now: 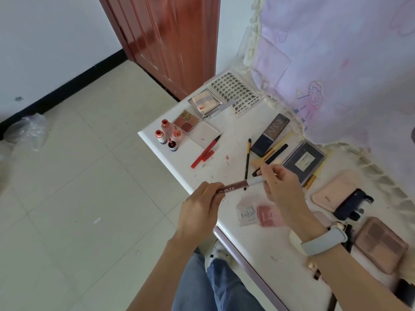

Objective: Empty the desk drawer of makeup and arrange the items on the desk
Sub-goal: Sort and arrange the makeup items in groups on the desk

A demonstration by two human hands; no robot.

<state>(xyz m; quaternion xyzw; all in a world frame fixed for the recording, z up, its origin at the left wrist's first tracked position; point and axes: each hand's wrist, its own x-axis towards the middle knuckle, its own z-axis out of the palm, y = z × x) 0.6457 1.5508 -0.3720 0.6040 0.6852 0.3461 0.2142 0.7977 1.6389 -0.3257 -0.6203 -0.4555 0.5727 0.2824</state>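
While both hands — left hand (198, 204), right hand (279, 184) — grip the lip-gloss tube (238, 186), apparently capped, over the desk (170, 162) edge.

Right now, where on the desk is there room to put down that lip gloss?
Bare desk lies between the red pen and the thin brush, and along the near edge below the pink compact. The wall side is crowded with palettes.

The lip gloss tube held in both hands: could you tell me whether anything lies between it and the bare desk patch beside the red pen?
Nothing visible does. The lip gloss tube sits above the desk's front edge, and the surface between it and the red pen is bare apart from smudges. The thin black brush lies just right of that path.
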